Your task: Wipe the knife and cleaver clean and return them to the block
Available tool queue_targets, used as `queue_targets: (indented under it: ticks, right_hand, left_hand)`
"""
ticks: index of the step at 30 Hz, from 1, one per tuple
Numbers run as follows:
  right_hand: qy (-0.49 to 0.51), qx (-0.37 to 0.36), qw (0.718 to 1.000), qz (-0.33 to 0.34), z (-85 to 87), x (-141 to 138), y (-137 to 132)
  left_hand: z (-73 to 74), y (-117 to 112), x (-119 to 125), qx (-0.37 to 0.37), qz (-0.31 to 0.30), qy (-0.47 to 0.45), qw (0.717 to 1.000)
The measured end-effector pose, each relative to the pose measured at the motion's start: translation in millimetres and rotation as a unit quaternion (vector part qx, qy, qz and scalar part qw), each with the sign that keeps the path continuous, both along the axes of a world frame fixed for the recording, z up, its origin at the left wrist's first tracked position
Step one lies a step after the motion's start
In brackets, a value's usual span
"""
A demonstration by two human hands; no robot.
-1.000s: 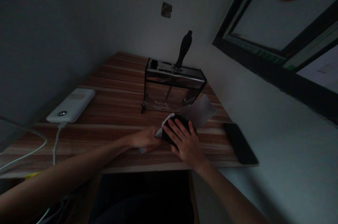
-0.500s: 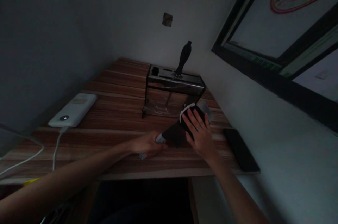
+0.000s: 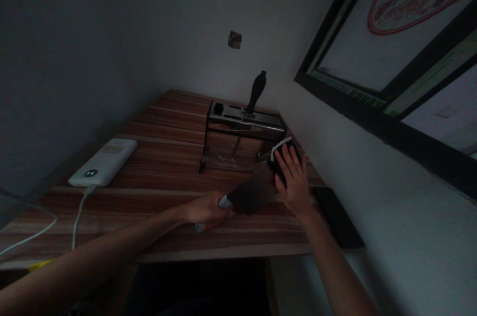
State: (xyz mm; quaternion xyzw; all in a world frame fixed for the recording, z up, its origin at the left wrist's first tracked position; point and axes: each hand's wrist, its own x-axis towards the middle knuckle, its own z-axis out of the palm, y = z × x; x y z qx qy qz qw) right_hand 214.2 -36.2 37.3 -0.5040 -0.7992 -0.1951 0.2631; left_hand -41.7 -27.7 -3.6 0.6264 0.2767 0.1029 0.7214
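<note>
My left hand (image 3: 204, 209) is closed round the handle of a cleaver, holding it near the table's front edge. The cleaver's broad dark blade (image 3: 253, 193) lies flat and points right toward the wall. My right hand (image 3: 293, 179) presses a dark cloth with a pale edge (image 3: 280, 153) onto the far end of the blade, fingers stretched over it. Just behind stands a metal and clear knife block (image 3: 242, 137) with one black-handled knife (image 3: 256, 91) in a slot.
A white power bank (image 3: 104, 161) with a white cable (image 3: 76, 216) lies at the left of the striped wooden table (image 3: 156, 157). A black phone (image 3: 337, 216) lies at the right edge by the wall. A dark-framed window (image 3: 391, 57) is on the right. The room is dim.
My right hand has slid the cloth along the blade, from near the handle out to the far tip by the knife block. My left hand has stayed on the handle.
</note>
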Motion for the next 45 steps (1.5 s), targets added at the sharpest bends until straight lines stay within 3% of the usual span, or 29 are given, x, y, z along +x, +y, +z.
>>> queue_targets:
  ticks: [8,12,14,16,18,22,25,28,33,35,40,45]
  right_hand:
    - [0.070,-0.009,0.997,0.027,2.7,3.7,9.5]
    - [0.183,-0.033,0.981,0.055,3.7,8.3,18.5]
    - [0.346,-0.040,0.937,0.028,1.7,15.5,22.6]
    - [0.532,-0.016,0.846,-0.040,-2.6,26.4,24.2]
    - [0.624,0.023,0.775,-0.095,-8.5,38.2,22.1]
    - [0.694,0.059,0.708,-0.119,-23.0,48.7,5.6]
    - [0.755,0.041,0.645,-0.112,-34.2,35.7,-15.3]
    - [0.859,-0.033,0.506,-0.070,-44.2,8.0,-38.5]
    - [0.908,-0.151,0.390,-0.018,-52.2,-41.5,-68.4]
    - [0.920,-0.167,0.354,-0.018,-51.0,-55.1,-75.9]
    - [0.933,-0.199,0.299,0.002,-45.0,-74.8,-87.1]
    - [0.934,-0.224,0.278,0.020,-46.5,-90.2,-92.5]
  left_hand:
    - [-2.2,1.0,0.2,-0.017,0.015,-0.015,1.000]
    - [-4.8,3.5,0.0,-0.063,0.022,-0.057,0.996]
    - [-7.1,4.9,-0.6,-0.085,0.024,-0.077,0.993]
    - [-9.8,6.0,-1.3,-0.094,0.024,-0.086,0.992]
    - [-12.6,6.7,-2.0,-0.090,0.019,-0.083,0.992]
    - [-14.6,6.4,-2.4,-0.077,0.012,-0.082,0.994]
    - [-12.8,5.2,-2.4,-0.080,0.025,-0.083,0.993]
    - [-11.9,4.0,-2.4,-0.073,0.030,-0.076,0.994]
    - [-13.4,1.1,-4.6,-0.034,0.034,-0.057,0.997]
    - [-11.8,-0.7,-6.5,-0.004,0.039,-0.046,0.998]
    - [1.8,-5.3,-10.0,0.094,0.050,0.011,0.994]
    - [17.0,-9.8,-10.0,0.265,0.072,0.104,0.956]
